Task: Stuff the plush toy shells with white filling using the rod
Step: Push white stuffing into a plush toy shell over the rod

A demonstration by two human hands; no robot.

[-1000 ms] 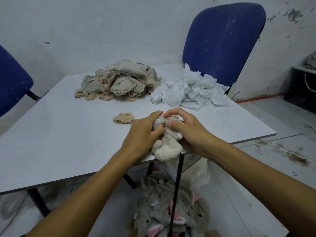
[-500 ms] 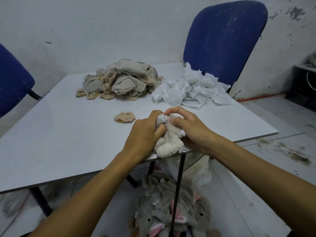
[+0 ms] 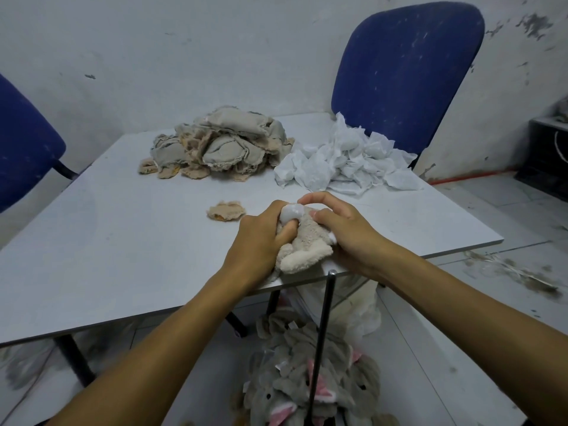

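Both hands hold a small cream plush toy shell [image 3: 305, 247] at the table's near edge. My left hand [image 3: 261, 238] grips its left side, thumb pressing a wad of white filling [image 3: 292, 213] into the opening on top. My right hand [image 3: 344, 232] curls round the shell's right side, index finger arched over the filling. A thin black rod [image 3: 321, 339] leans against the table edge just below the shell, held by neither hand. A heap of white filling [image 3: 341, 161] lies at the back right, a pile of flat beige shells [image 3: 221, 146] at the back middle.
A single flat beige piece [image 3: 226, 211] lies left of my hands on the white table [image 3: 107, 241]. Grey and pink stuffed toys [image 3: 307, 382] are heaped on the floor under the edge. Blue chairs stand behind the table [image 3: 405, 66] and at the left [image 3: 24, 149].
My left thumb has pushed further over the white filling at the shell's opening, and my right fingers have shifted slightly. The shell stays at the table edge.
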